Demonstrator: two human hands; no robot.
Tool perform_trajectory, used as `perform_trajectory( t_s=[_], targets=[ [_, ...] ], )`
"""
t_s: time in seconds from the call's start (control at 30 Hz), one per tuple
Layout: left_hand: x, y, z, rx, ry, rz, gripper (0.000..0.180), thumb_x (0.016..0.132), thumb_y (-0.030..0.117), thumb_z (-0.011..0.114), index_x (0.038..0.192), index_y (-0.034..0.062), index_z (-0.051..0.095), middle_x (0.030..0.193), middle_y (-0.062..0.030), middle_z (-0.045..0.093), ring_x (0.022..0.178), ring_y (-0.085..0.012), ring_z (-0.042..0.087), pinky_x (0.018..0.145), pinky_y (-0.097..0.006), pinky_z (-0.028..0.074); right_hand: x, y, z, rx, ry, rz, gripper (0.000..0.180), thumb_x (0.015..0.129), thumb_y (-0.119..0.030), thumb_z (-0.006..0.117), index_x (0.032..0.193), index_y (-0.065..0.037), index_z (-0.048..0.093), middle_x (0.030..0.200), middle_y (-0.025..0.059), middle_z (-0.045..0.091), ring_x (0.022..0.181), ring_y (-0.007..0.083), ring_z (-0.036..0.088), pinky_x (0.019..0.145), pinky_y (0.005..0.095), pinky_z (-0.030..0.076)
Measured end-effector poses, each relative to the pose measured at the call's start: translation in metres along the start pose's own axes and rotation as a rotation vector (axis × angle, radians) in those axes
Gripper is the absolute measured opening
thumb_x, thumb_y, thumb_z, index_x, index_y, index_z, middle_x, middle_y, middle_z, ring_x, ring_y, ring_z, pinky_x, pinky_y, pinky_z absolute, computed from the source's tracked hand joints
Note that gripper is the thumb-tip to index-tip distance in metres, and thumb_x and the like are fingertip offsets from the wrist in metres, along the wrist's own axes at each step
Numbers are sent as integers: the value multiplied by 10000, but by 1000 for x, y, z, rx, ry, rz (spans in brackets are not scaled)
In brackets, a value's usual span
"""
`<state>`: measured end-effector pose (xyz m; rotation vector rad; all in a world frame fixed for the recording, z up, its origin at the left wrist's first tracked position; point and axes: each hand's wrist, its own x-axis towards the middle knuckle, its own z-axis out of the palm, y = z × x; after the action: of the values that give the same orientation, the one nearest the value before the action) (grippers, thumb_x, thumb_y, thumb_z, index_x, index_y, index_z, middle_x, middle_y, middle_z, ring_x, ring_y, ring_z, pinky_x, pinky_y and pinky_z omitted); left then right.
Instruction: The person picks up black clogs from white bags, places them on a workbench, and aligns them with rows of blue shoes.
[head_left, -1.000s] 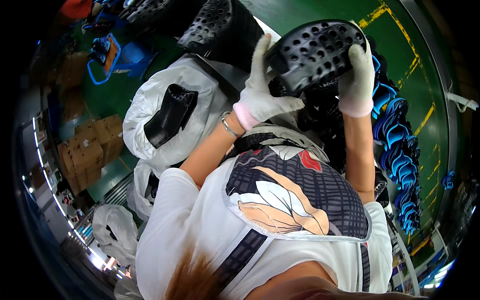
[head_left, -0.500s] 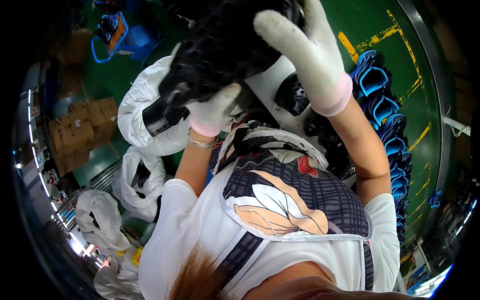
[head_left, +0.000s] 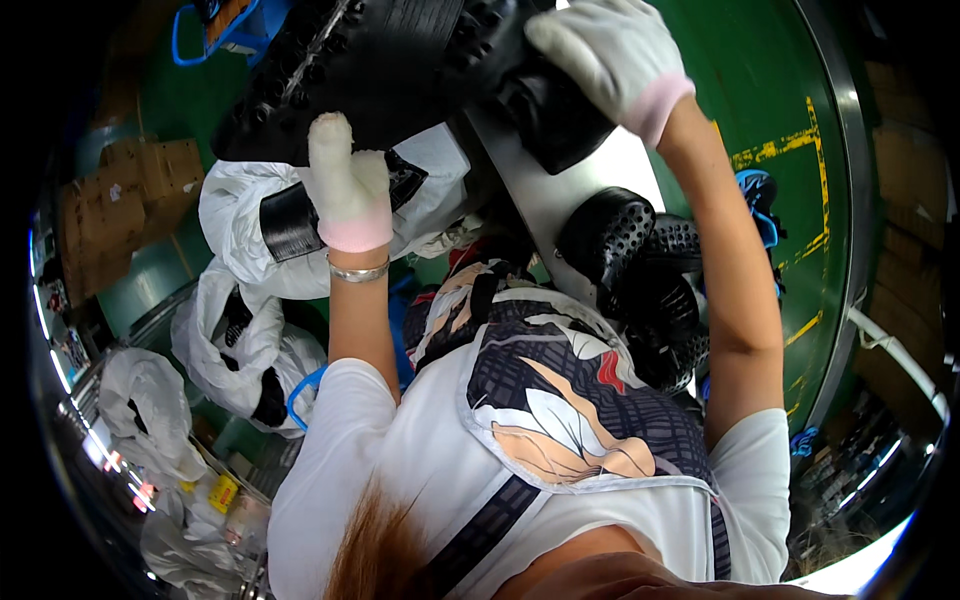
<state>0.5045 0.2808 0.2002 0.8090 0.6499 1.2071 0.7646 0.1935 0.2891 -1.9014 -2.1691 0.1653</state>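
Black perforated clogs (head_left: pixel 415 80) filled the top of my remote view, in front of the pale surface (head_left: pixel 520 190) and a white bag (head_left: pixel 235 195). My right hand (head_left: pixel 610 65) curled over their right end, my left hand (head_left: pixel 350 190) stood thumb-up at their lower edge; I couldn't tell if either gripped.

A large black perforated mass (head_left: pixel 375 75), apparently footwear, fills the top of the head view, its upper end cut off by the edge. It slants from lower left to upper right; whether it is one piece or several nested together cannot be told. Rows of holes mark its left part, crossed by a shiny streak, and a finely ribbed band runs beside them. At its right, a smaller glossy black piece (head_left: pixel 565 125) hangs tilted, overlapping the pale bench (head_left: pixel 530 190).
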Motion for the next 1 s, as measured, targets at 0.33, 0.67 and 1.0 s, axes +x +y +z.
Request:
perform_trajectory(
  t_s=[0.33, 0.67, 1.0],
  targets=[
    [-6, -35, -7, -218, -69, -239, 391, 866, 89, 640, 1239, 52, 531, 1218, -48, 593, 1114, -174, 561, 1023, -343, 425, 2, -6, 3, 157, 263, 61, 295, 860, -274, 559, 680, -40, 568, 640, 191, 547, 627, 391, 545, 592, 475, 397],
    [-8, -21, 55, -108, -96, -89, 435, 774, -44, 715, 1169, 26, 546, 1003, -40, 628, 862, -137, 619, 785, -275, 536, -21, 5, 21, 187, 503, 172, 158, 866, -188, 615, 877, -55, 701, 840, 107, 689, 814, 291, 634, 767, 358, 493],
    [7, -45, 54, 263, -195, 141, 465, 681, 36, 823, 1090, 38, 601, 976, -15, 650, 881, -121, 627, 793, -270, 527, -45, -8, 18, 390, 535, 387, 230, 968, -141, 518, 970, 28, 675, 944, 94, 675, 869, 152, 622, 809, 269, 484]
  ],
)
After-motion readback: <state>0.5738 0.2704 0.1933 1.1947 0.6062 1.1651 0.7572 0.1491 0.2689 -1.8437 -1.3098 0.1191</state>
